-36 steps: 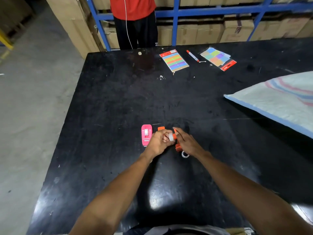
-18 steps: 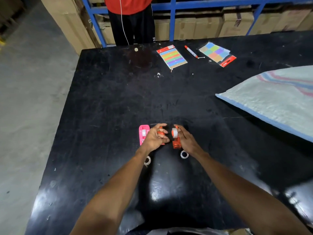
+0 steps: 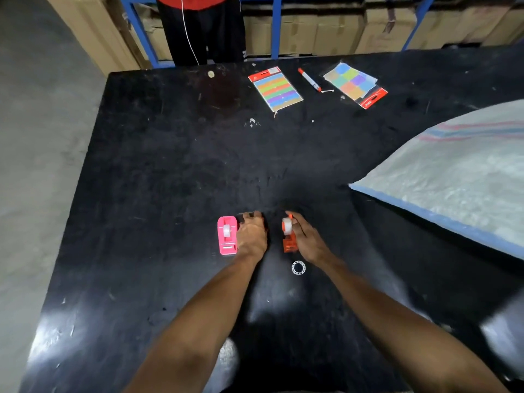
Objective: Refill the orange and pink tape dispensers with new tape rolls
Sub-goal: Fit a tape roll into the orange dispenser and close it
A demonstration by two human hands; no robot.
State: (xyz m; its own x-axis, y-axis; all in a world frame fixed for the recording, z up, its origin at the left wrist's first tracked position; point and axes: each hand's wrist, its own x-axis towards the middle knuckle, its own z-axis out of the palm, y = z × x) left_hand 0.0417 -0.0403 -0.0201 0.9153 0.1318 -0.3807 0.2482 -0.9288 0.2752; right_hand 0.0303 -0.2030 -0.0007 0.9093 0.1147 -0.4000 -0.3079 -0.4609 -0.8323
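Orange dispenser (image 3: 289, 241): on the table (image 3: 170, 165), mid-width toward the near edge, long axis near-to-far, a tape roll (image 3: 287, 224) at its far end.
Right hand (image 3: 307, 239): nearer, curled round the orange dispenser's right side.
Pink dispenser (image 3: 227, 235): just left, parallel, a roll seated in it.
Left hand (image 3: 251, 235): between the dispensers, knuckles up; what it holds, cannot tell.
Empty ring (image 3: 298, 268): toward the near edge from the orange dispenser.
Writing: red-headed sticker packs (image 3: 275, 88) at the far edge, print unreadable.
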